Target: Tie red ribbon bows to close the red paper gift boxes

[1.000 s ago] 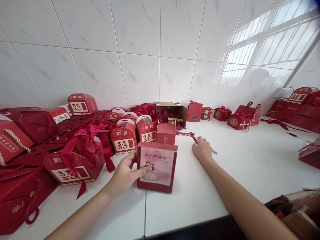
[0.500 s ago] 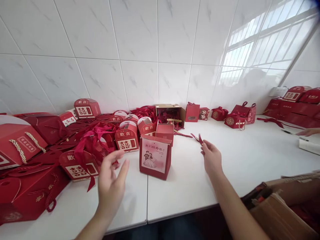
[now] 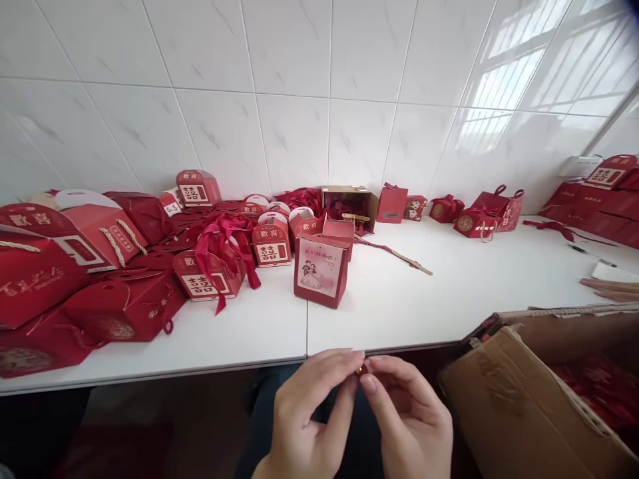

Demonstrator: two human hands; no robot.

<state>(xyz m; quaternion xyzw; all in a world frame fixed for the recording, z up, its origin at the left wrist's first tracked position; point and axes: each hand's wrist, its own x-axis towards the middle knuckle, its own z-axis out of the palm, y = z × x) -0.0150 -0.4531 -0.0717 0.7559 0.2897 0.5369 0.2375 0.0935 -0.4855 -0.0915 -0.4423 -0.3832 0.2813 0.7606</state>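
Observation:
Just in front of the table's near edge, above my lap, my left hand (image 3: 319, 406) and my right hand (image 3: 407, 412) meet at the fingertips. Both are closed in a pinch around a tiny gold-coloured piece (image 3: 359, 370); its kind is too small to tell and mostly hidden by the fingers. Beyond them on the white table stands a red gift box (image 3: 321, 271) with a pink panel showing a drawn couple. A plain red box (image 3: 338, 230) is right behind it. A narrow dark red and gold strip (image 3: 402, 256) lies to its right.
Red gift boxes (image 3: 202, 274), several with ribbons (image 3: 227, 243) or rope handles, crowd the table's left side. An open carton (image 3: 372, 209) lies at the wall. More red boxes (image 3: 476, 223) stand at the right. A large cardboard box (image 3: 504, 392) is at the near right; another person's hand (image 3: 612, 289) shows above it.
My hands have come together below the table edge; earlier they were apart over the table, the right pinching a dark red strip. The strip on the table now reaches further right. My view has shifted.

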